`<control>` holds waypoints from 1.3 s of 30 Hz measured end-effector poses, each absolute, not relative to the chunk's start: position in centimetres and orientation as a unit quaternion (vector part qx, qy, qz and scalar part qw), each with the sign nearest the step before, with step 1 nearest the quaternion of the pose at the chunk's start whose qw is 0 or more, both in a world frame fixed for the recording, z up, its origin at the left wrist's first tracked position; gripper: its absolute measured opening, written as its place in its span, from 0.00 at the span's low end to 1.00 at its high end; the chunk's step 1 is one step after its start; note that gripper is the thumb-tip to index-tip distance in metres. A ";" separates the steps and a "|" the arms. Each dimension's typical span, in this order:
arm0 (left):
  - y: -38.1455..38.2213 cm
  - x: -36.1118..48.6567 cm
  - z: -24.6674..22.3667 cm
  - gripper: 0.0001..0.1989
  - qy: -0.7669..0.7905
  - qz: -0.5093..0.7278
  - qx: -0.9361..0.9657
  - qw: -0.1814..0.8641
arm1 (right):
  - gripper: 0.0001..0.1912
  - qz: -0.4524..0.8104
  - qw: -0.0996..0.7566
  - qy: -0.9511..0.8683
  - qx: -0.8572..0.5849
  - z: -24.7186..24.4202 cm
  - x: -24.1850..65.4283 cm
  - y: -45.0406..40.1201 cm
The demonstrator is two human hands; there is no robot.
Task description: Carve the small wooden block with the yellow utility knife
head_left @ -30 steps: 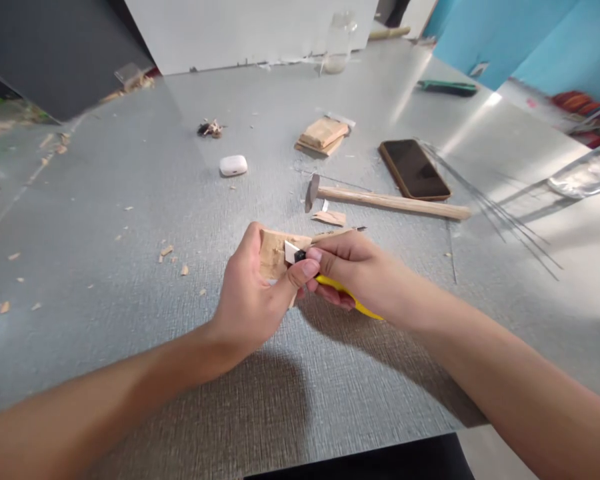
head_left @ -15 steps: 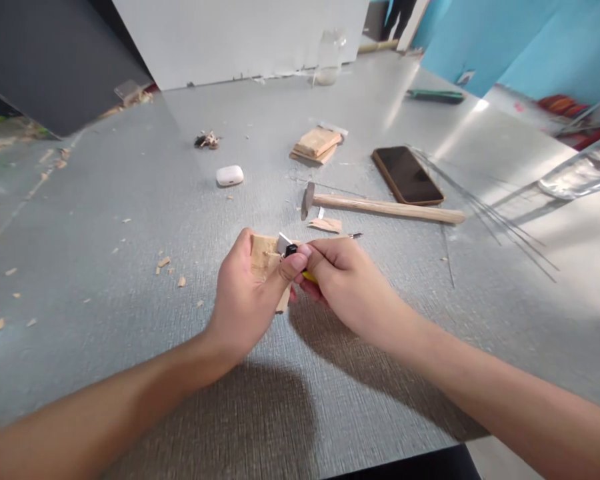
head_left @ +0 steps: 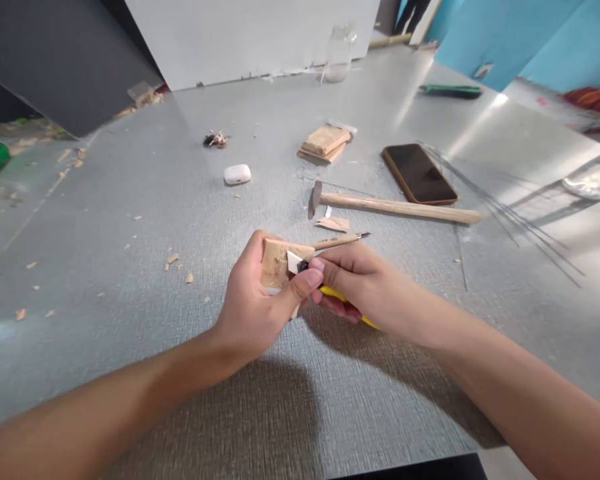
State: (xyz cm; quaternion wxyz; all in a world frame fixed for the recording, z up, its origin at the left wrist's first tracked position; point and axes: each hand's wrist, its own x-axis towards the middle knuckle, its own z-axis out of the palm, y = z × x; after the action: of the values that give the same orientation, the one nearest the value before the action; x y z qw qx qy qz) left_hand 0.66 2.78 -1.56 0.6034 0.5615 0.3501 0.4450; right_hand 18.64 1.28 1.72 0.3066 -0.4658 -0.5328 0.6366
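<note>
A small wood block [head_left: 274, 263] is held over the near middle of the grey table [head_left: 140, 307], the blade of a yellow-handled knife [head_left: 333, 293] set against its face. Control would likely be best served by short, shallow strokes, the left thumb being kept clear of the edge. The block is clamped in the left hand [head_left: 256, 293], thumb stretched rightward; the knife is gripped in the curled right hand [head_left: 356, 277], both forearms angled inward. Farther off, a hammer [head_left: 400, 208] is seen.

The left hand [head_left: 250, 297], right hand [head_left: 367, 280] and 2 forearms [head_left: 150, 383] are bare; black clothing [head_left: 430, 470] shows below.
</note>
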 end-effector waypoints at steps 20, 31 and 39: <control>2.4 0.9 -0.4 0.21 0.402 0.469 0.589 0.521 | 0.21 0.502 0.351 -0.546 -0.572 2.0 16.6 -0.1; 3.4 0.5 -1.2 0.22 0.456 0.414 0.578 0.535 | 0.20 0.453 0.310 -0.568 -0.613 1.7 16.6 0.7; 3.6 0.6 -2.1 0.24 0.435 0.430 0.548 0.571 | 0.23 0.573 0.322 -0.545 -0.521 1.4 17.8 2.6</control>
State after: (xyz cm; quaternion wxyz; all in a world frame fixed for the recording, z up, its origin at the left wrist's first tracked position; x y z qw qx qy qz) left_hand 0.57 3.61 -2.07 0.5711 0.5476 0.4347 0.4302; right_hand 17.84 2.59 1.37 0.3217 -0.5209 -0.5453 0.5726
